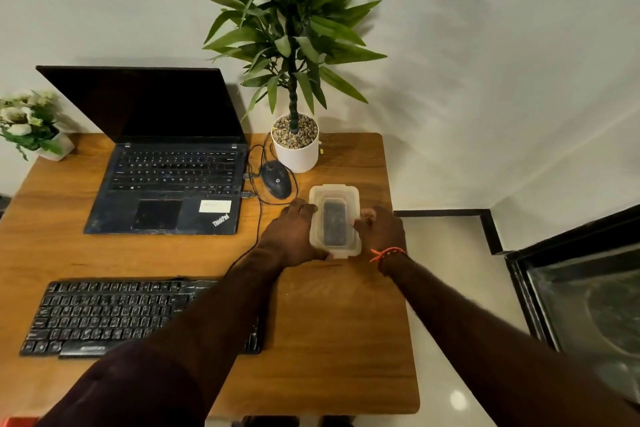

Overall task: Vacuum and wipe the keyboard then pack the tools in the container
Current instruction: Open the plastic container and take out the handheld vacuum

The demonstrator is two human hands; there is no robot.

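Clear plastic container (pixel 334 220), lid on, dark item inside, sits at the counter's (pixel 332 322) right edge with its long axis running away from the person. Left hand (pixel 292 239) and right hand (pixel 381 229) grip its long sides, fingers curled. Wood-grain counter against white wall; keyboard (pixel 114 315) near-left, laptop (pixel 166 163), mouse (pixel 276 179), potted plant (pixel 295 146) behind.

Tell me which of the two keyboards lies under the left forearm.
The separate black keyboard at the desk's near edge; the left forearm crosses its right end. The laptop keyboard sits farther back, uncovered.

Orange wrist band (pixel 387 253), bare forearms
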